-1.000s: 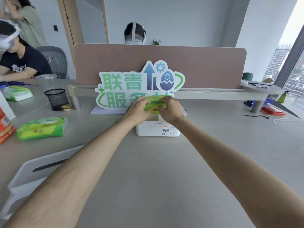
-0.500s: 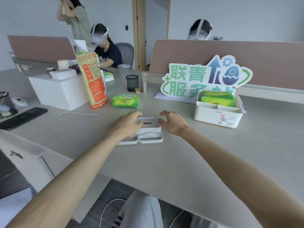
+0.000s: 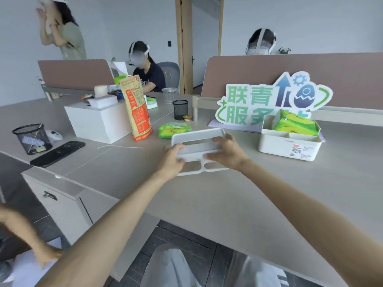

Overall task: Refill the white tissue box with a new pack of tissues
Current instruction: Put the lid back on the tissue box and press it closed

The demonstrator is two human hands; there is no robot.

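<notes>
Head view shows both hands, left (image 3: 172,162) and right (image 3: 226,153), closed around the white lid (image 3: 198,139), apparently tilted off the table, while right of them the open tissue box (image 3: 290,146) already holds the green pack (image 3: 296,125), so only closing remains.

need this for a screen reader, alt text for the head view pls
Both bare hands, left hand and right hand, lift a white plastic slotted lid above the grey desk. To the right, the open white tissue box holds a green tissue pack.
</notes>
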